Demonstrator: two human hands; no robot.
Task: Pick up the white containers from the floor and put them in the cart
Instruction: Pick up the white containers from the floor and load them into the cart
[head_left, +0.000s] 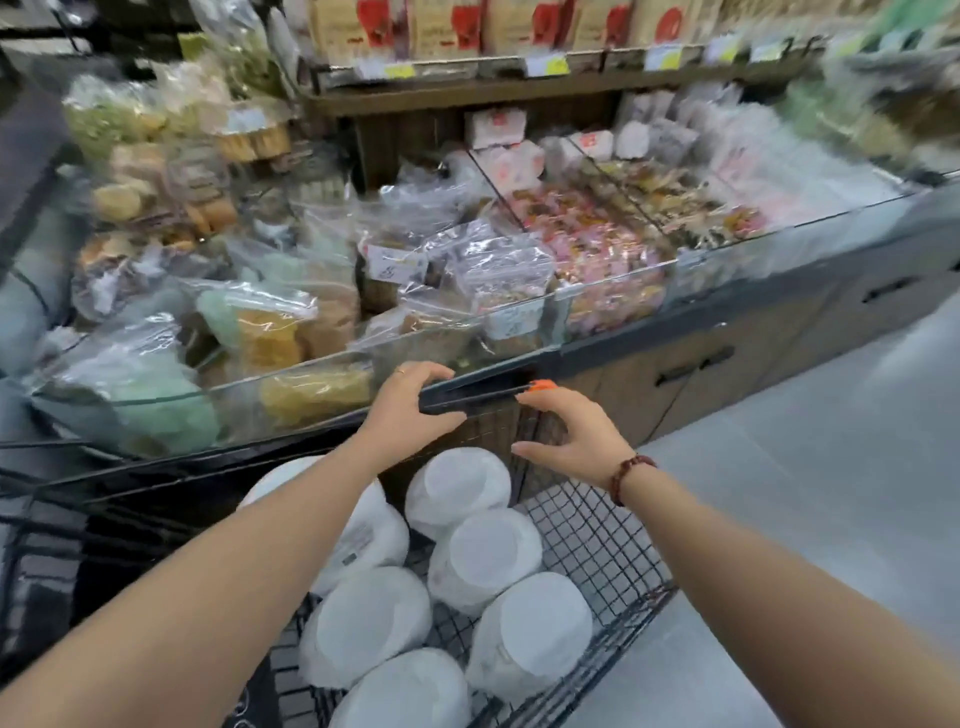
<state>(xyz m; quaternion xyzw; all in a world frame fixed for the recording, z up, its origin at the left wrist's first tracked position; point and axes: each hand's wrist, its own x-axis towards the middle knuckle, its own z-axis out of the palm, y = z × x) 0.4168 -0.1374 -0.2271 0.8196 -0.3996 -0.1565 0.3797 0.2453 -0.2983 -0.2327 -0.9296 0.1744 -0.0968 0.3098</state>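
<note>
Several white round containers lie in the black wire cart below my arms, among them one at the far end, one in the middle and one near me. My left forearm hides part of another. My left hand grips the cart's black handle bar, fingers over the top and thumb underneath. My right hand hovers at the handle's orange end, its fingers curved and spread with nothing in them. No container is visible on the floor.
A glass-fronted display bin full of bagged snacks stands right behind the cart. Shelves with packaged goods rise above it. Dark cabinet drawers run beneath. Grey floor stretches to the right.
</note>
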